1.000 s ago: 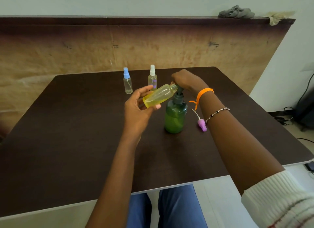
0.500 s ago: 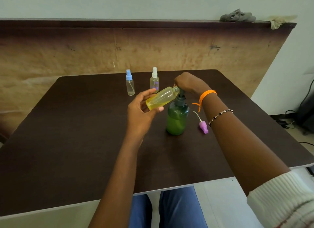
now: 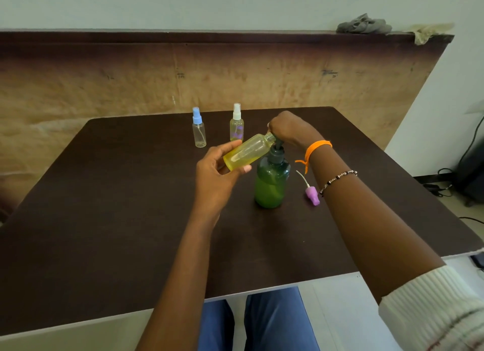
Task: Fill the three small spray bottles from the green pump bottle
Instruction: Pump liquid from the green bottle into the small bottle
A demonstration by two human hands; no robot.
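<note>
— What have your hands got right now?

— My left hand point(image 3: 218, 171) grips an uncapped spray bottle point(image 3: 247, 151) full of yellow liquid, thumb under it, fingers curled over the far side. It's tilted, its open neck pointing up and right, touching the pump spout.

— And the other one?

— My right hand point(image 3: 289, 128) sits curled on top of the pump head of the green bottle point(image 3: 271, 183), which stands upright on the table point(image 3: 104, 206) just below my left fingertips.

— Where's the cap?

— The purple sprayer point(image 3: 311, 194) lies on its side, just right of the green bottle, beside my right forearm.

— The remaining bottles?

— Beyond my left fingers, standing: the blue-capped bottle point(image 3: 199, 128) looks clear, and the white-capped bottle point(image 3: 236, 126) has a yellowish tint. Both well apart from my hands.
</note>
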